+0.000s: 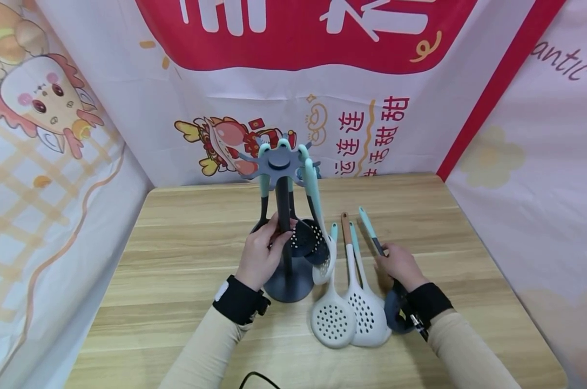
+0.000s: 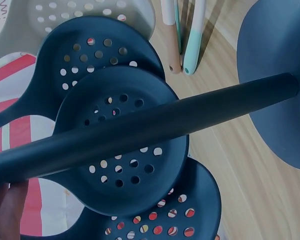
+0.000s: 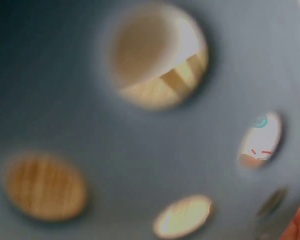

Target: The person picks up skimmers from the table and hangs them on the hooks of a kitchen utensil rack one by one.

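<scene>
Left hand on the stand's pole, right hand round a dark slotted utensil.
The left hand [image 1: 263, 253] grips the dark pole of the utensil stand [image 1: 284, 202], thumb and fingers curled about it, above its round base [image 1: 289, 294]. The right hand [image 1: 404, 266] is closed on the dark shaft of the slotted utensil [image 1: 393, 320]; its fingers are mostly hidden. That utensil lies at the right, mint handle pointing far, large-holed head near. The stand carries dark skimmers [image 1: 300, 243] and, on its right side, a pale perforated utensil [image 1: 325, 271], hung by their handles. Between stand and right hand, a pale skimmer [image 1: 334, 324] and overlapping pale turners [image 1: 378, 324] rest on the wooden table [image 1: 176, 292].
</scene>
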A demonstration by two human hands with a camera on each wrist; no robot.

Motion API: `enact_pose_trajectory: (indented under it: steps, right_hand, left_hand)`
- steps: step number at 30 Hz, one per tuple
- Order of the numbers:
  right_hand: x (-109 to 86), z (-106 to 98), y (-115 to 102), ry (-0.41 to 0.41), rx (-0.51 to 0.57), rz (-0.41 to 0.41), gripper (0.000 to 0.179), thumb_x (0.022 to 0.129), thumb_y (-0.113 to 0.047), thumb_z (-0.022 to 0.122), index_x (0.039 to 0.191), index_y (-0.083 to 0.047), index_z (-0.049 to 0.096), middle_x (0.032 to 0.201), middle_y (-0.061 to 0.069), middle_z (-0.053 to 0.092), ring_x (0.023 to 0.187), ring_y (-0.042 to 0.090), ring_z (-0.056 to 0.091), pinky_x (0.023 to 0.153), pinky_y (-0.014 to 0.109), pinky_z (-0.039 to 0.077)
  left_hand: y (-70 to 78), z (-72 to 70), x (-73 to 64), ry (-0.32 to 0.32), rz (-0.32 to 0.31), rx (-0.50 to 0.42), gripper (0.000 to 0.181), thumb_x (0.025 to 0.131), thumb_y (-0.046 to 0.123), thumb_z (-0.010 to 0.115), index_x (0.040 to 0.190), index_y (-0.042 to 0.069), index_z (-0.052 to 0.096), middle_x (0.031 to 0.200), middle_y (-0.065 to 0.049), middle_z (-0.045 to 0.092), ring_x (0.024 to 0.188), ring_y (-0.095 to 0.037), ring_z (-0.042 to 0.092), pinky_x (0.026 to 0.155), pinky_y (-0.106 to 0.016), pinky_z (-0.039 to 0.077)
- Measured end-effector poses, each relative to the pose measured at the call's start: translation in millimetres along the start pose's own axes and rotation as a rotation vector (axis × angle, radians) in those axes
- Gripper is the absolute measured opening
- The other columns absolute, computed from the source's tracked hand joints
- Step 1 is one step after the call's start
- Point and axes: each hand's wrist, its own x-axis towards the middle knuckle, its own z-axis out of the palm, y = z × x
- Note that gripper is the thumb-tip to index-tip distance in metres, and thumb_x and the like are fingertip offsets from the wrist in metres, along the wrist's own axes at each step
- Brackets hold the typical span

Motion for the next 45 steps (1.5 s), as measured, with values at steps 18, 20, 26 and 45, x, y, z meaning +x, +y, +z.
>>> enact_pose_trajectory:
  steps: [18, 20, 26, 45]
  right_hand:
    - [-16.2, -10.5, -22.0, 0.047, 0.040, -0.069, 0.041, 0.101, -0.013, 0.053, 0.136, 0.008, 0.048, 0.100, 0.026, 0.067, 0.061, 0.023, 0.062, 0.049, 0.028, 0.048]
    - [-17.2, -10.9, -23.0, 0.046, 0.038, -0.067, 0.041, 0.101, -0.014, 0.053, 0.136, 0.008, 0.047, 0.099, 0.025, 0.067, 0.062, 0.025, 0.063, 0.049, 0.028, 0.048]
    - [-21.0, -12.8, -27.7, 0.049, 0.054, -0.066, 0.043, 0.102, -0.015, 0.052, 0.138, 0.007, 0.046, 0.098, 0.024, 0.066, 0.063, 0.023, 0.063, 0.051, 0.029, 0.050]
    - [-31.6, -17.7, -41.0, 0.084, 0.087, -0.128, 0.043, 0.101, -0.013, 0.053, 0.138, 0.007, 0.046, 0.095, 0.022, 0.068, 0.060, 0.015, 0.061, 0.053, 0.029, 0.053]
  left_hand:
    - [-6.2, -4.0, 3.1, -0.155, -0.076, -0.079, 0.038, 0.100, 0.010, 0.057, 0.137, 0.003, 0.052, 0.116, -0.010, 0.071, 0.105, -0.024, 0.070, 0.087, -0.038, 0.060]
    - [-6.9, -4.5, 3.2, -0.154, -0.083, -0.069, 0.035, 0.099, 0.010, 0.058, 0.133, 0.004, 0.056, 0.110, -0.009, 0.071, 0.102, -0.022, 0.070, 0.086, -0.037, 0.060]
    - [-8.3, -4.0, 2.2, -0.131, -0.079, -0.060, 0.024, 0.099, 0.010, 0.059, 0.120, -0.001, 0.064, 0.104, -0.012, 0.072, 0.099, -0.023, 0.072, 0.086, -0.036, 0.060]
    - [-5.1, 7.9, 0.5, 0.028, -0.046, -0.006, 0.020, 0.096, 0.014, 0.064, 0.110, 0.000, 0.069, 0.097, -0.010, 0.075, 0.088, -0.021, 0.074, 0.073, -0.036, 0.062]
